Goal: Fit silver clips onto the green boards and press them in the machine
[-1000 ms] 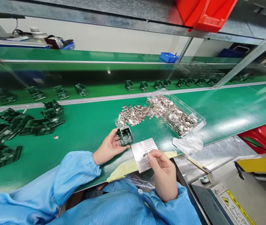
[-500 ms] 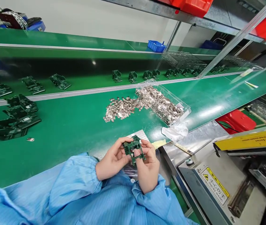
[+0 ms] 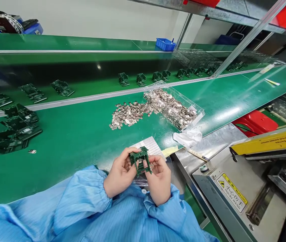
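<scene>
Both of my hands hold one small dark green plastic frame just above the near edge of the green bench. My left hand grips its left side with fingers curled. My right hand pinches its right side, thumb pressed on the front. Right behind the frame lies a silvery gridded sheet. Farther back a heap of small shiny metal clips spills from a clear plastic tray.
Dark green frames are piled at the left, and more stand in a row on the belt behind. A white cloth lies by the tray. A grey machine with a yellow warning label stands at the right.
My right hand left the gridded sheet and joined my left hand on the green frame. The frame came toward me and was turned upright. The view shifted right.
</scene>
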### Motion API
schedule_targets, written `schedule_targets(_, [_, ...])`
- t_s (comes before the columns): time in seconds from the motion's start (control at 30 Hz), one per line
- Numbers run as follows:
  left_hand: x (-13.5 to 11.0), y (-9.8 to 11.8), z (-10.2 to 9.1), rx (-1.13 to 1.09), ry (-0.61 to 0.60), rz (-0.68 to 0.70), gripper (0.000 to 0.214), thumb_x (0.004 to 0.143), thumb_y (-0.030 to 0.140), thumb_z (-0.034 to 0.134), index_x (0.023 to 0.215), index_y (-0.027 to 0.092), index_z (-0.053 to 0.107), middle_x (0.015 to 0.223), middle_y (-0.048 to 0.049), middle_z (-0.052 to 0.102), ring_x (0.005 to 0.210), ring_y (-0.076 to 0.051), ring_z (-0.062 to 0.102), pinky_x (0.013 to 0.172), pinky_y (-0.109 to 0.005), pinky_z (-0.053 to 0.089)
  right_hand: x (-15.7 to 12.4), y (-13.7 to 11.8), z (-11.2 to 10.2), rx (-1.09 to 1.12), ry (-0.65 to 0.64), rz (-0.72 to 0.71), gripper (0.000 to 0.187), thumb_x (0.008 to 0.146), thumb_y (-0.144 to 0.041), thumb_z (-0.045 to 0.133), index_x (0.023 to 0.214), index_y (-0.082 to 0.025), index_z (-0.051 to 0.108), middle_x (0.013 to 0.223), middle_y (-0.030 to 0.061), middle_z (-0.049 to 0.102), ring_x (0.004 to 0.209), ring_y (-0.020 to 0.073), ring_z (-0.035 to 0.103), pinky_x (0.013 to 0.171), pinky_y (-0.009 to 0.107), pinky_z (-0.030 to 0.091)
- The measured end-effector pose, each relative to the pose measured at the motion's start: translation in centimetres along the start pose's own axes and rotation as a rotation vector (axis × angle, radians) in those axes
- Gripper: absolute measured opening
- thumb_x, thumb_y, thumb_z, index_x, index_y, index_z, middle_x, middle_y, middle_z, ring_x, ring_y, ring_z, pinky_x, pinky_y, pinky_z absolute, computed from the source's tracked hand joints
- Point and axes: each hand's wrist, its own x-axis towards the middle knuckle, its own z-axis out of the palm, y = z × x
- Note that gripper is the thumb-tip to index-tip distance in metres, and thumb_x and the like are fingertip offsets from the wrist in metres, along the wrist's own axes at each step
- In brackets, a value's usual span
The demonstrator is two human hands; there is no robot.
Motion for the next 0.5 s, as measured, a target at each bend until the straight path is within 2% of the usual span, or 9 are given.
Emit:
schedule_targets(0.13, [-0.2, -0.1, 0.7, 0.061, 0.044, 0.028, 0.025, 0.082, 0.017, 0.061, 0.106, 0.021, 0.053, 0.082, 0.0008, 0.059, 0.066, -0.009, 0.054, 0.059, -0.017, 0.046, 0.0, -0.3, -0.1, 0.084, 0.029, 0.015, 0.022, 0.072, -0.028, 0.073, 0.072, -0.021, 0.052, 0.065, -0.0026, 0.058, 0.055, 0.0112, 0.055, 0.052, 0.021, 0.049])
schedule_targets(0.23, [-0.5, 0.0, 1.1, 0.104, -0.003, 0.014, 0.025, 0.082, 0.018, 0.061, 0.106, 0.021, 0.054, 0.082, 0.0006, 0.059, 0.066, -0.01, 0.054, 0.059, -0.019, 0.047, -0.8, -0.1, -1.0, 0.099, 0.049, 0.003, 0.026, 0.072, -0.033, 0.074, 0.073, -0.021, 0.051, 0.065, -0.0028, 0.058, 0.056, 0.0119, 0.055, 0.052, 0.022, 0.049])
schedule_targets(0.33, [-0.1, 0.2, 1.1, 0.115, -0.093, -0.027, 0.025, 0.083, 0.021, 0.061, 0.107, 0.021, 0.055, 0.08, 0.0005, 0.058, 0.064, -0.011, 0.054, 0.058, -0.021, 0.048, -1.8, 1.3, -3.3, 0.03, 0.137, -0.003, 0.024, 0.079, -0.04, 0.07, 0.084, -0.02, 0.057, 0.076, 0.0015, 0.063, 0.066, 0.015, 0.06, 0.059, 0.026, 0.052])
schedule_targets(0.43, [1.9, 0.3, 1.2, 0.044, -0.057, -0.044, 0.03, 0.08, 0.026, 0.064, 0.107, 0.021, 0.052, 0.084, 0.0004, 0.058, 0.066, -0.011, 0.055, 0.059, -0.022, 0.051, -2.1, 3.5, -6.1, -0.061, 0.281, 0.043, 0.033, 0.082, -0.05, 0.065, 0.089, -0.018, 0.062, 0.084, 0.0068, 0.067, 0.069, 0.0174, 0.062, 0.062, 0.03, 0.054])
schedule_targets(0.5, [3.8, 0.0, 1.8, 0.015, -0.028, -0.028, 0.035, 0.076, 0.025, 0.066, 0.107, 0.02, 0.05, 0.083, 0.0012, 0.058, 0.068, -0.011, 0.057, 0.06, -0.021, 0.05, -1.6, 4.7, -7.3, -0.132, 0.291, 0.082, 0.042, 0.08, -0.057, 0.063, 0.086, -0.016, 0.064, 0.078, 0.0075, 0.068, 0.064, 0.0178, 0.062, 0.057, 0.03, 0.052])
